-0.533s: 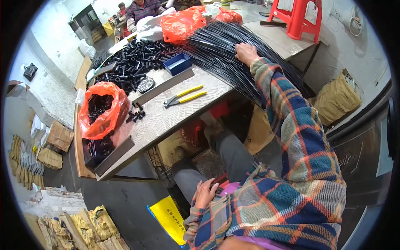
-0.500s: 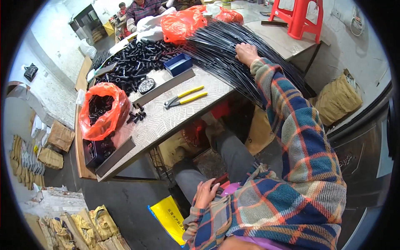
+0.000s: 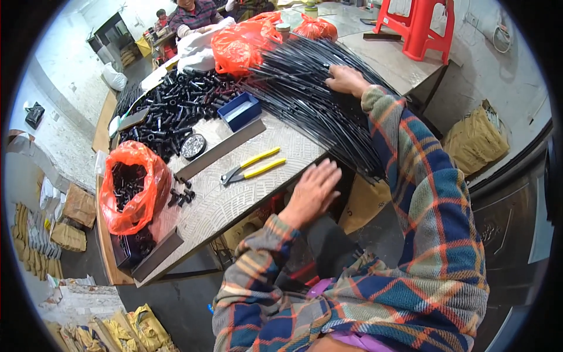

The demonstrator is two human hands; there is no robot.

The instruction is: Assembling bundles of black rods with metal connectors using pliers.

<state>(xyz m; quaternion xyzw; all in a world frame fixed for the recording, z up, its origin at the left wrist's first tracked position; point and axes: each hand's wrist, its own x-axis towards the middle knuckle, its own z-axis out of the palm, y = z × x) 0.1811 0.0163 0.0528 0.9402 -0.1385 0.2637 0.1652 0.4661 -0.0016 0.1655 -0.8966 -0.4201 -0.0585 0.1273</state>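
A big bundle of thin black rods (image 3: 299, 88) lies across the table's right part, some ends jutting past the near edge. My right hand (image 3: 348, 81) is on top of it, fingers curled down around some rods; the fingertips are hidden. Just off the table's near edge, above my lap, my left hand (image 3: 314, 192) is open, with spread fingers and nothing in it. Closest to it on the tabletop are yellow-handled pliers (image 3: 252, 166), lying with jaws slightly apart.
Black tubular parts (image 3: 170, 105) form a heap behind a metal strip (image 3: 223, 149). Around them are a blue box (image 3: 240, 111), a round tin (image 3: 193, 146) and a red bag (image 3: 135, 188) of black parts. A red stool (image 3: 419, 29) stands far right; a person (image 3: 193, 20) sits across.
My left hand has risen from my lap to the table's near edge and opened. My right hand stays at the rods, having shifted slightly. The view has tilted a little.
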